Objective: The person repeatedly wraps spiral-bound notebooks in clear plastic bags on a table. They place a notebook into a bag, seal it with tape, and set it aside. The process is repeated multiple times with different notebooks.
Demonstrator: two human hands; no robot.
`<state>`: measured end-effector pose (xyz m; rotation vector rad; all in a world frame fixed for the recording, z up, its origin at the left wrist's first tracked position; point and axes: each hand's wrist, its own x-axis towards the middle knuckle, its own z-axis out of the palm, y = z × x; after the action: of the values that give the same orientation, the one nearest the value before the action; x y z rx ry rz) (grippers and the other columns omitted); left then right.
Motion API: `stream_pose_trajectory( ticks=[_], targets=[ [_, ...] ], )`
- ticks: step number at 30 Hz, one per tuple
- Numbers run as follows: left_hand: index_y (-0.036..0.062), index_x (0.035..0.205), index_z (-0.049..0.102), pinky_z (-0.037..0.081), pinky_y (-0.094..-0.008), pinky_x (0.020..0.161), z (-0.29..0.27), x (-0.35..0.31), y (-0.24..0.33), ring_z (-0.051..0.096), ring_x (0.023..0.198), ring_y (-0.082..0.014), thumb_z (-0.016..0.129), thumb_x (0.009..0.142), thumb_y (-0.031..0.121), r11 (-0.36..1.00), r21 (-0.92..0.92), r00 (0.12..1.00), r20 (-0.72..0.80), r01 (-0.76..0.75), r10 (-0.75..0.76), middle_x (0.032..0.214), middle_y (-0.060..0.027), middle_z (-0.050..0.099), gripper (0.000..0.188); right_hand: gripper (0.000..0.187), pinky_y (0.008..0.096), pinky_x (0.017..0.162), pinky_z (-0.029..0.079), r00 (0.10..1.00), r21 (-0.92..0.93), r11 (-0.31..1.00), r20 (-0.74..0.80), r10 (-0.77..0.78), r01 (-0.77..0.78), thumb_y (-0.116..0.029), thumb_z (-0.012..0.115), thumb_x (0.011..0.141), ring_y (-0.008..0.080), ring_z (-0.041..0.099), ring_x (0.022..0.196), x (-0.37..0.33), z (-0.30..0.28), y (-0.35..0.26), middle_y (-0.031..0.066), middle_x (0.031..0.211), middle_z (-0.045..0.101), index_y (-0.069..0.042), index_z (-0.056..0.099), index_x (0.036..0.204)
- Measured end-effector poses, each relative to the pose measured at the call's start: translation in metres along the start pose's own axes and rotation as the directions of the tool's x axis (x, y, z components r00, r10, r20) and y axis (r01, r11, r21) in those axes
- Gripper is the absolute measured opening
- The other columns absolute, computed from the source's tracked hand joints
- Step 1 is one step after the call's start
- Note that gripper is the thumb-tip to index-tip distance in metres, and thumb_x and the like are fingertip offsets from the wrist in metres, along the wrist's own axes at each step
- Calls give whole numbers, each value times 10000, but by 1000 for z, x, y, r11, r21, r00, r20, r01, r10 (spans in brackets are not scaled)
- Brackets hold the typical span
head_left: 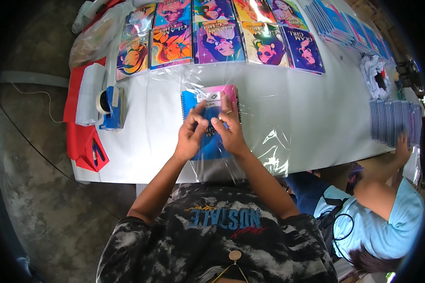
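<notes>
Spiral notebooks with a blue and pink cover (189, 100) lie in a pile in front of me, coils showing along both side edges. Clear plastic film (274, 141) spreads under and around them, shiny and creased. A white barcode label (214, 96) is near the top of the cover. My left hand (192, 131) rests over the cover, index finger stretched toward the label and thumb pointing inward. My right hand (229, 129) mirrors it, index finger extended beside the label's right end. Both hands look open; whether they pinch the thin film cannot be made out.
Rows of colourful illustrated notebooks (219, 42) line the far side. A blue tape dispenser (112, 108) and pens (98, 152) on red material are at left. Notebook stacks (328, 26) stand far right; a co-worker's hand (403, 144) touches another stack (395, 120).
</notes>
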<state>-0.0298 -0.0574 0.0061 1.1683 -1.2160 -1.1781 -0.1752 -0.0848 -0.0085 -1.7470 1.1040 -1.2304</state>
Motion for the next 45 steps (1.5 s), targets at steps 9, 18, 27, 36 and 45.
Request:
stream_pose_trajectory(
  ticks=[9,18,27,36,45],
  targets=[
    [23,943,465,481,-274,807,-2,-36,26,598,927,-166,559,887,29,937,-233,895,-308,259,-324,993,-151,613,109,204,255,588,395,991,220,966,6,137,-135,-125,560,877,91,448,647,-2,-1,-3,90,1023,549,13,510,735],
    [-23,1019,541,462,-205,641,7,-21,32,577,705,-90,699,781,40,930,50,887,-321,365,-331,776,-45,625,293,250,259,617,392,972,273,933,49,229,-233,-134,604,862,115,448,750,-5,0,2,65,898,475,18,495,697],
    [27,1052,606,478,-317,586,16,-8,18,628,630,-207,683,790,215,794,480,914,-335,374,-228,681,-83,639,332,246,377,825,441,983,52,991,-127,132,-127,-54,637,777,385,490,1142,2,7,-8,248,1341,409,32,457,633],
    [76,993,643,477,-340,574,28,-5,18,618,598,-230,640,815,225,587,746,930,-365,315,-35,709,-83,643,232,295,443,945,385,985,-127,991,-168,27,-49,-81,667,771,456,385,1217,4,16,-4,277,1332,397,31,443,615],
    [76,895,681,484,-332,600,22,-8,9,631,656,-231,621,832,183,661,725,928,-354,195,114,781,-102,649,138,355,474,1000,337,988,-151,988,-155,20,-44,-180,661,810,469,383,1214,4,16,-2,310,1304,407,42,463,615]
  ],
)
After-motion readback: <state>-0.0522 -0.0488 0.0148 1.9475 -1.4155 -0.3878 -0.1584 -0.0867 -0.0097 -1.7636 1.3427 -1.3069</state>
